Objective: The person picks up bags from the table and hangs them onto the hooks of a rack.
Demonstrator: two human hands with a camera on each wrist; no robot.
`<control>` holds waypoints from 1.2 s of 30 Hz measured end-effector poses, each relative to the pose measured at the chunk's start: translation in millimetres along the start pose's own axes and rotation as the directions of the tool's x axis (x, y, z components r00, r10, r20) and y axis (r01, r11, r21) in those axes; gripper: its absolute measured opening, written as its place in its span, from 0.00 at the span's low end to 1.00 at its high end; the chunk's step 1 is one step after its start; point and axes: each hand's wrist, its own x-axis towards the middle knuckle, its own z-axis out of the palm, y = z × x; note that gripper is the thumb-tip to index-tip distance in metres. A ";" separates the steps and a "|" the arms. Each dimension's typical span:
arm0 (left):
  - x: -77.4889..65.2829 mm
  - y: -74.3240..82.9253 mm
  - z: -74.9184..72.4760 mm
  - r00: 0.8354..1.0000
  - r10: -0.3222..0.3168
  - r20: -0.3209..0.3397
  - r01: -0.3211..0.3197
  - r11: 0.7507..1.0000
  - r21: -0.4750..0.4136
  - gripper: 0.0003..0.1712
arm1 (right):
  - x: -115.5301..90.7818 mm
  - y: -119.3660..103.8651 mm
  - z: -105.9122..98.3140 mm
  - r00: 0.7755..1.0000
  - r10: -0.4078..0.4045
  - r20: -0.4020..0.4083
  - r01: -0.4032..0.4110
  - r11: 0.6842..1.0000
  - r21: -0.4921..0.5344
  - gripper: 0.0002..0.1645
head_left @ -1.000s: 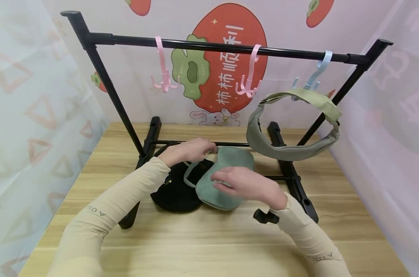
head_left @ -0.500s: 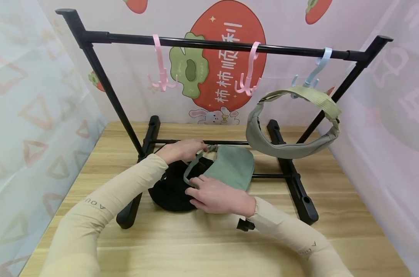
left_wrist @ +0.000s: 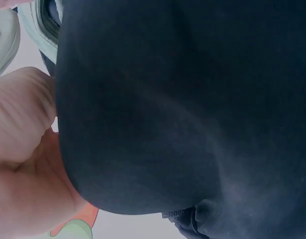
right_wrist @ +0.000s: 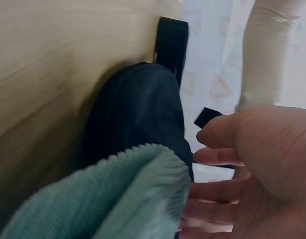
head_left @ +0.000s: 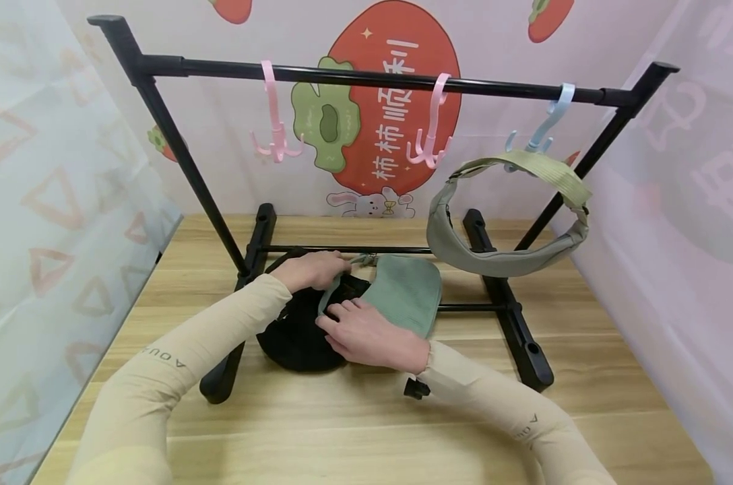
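A pale green shoulder bag lies on the table, partly over a black bag. My left hand pinches the green bag's strap near its back end, by a small clip. My right hand lies over the green bag's front left part, its fingers loosely extended toward the strap and the black bag. In the right wrist view, the ribbed green edge lies beside the fingers, with the thumb apart. Black fabric fills most of the left wrist view and hides the left fingertips.
A black rack spans the table. Two pink hooks and a blue hook hang from its bar. A grey waist bag hangs on the blue hook by its pale green strap. The rack's feet stand on the wooden table.
My right hand has moved left and forward across the green bag toward its strap. My left hand has shifted left from the clip, drawing the strap with it.
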 end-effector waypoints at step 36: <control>-51.9 1.4 -23.5 0.915 0.211 -0.344 -0.297 0.929 -0.222 0.13 | -35.8 53.3 -42.4 0.991 0.092 0.097 -0.126 0.887 0.445 0.13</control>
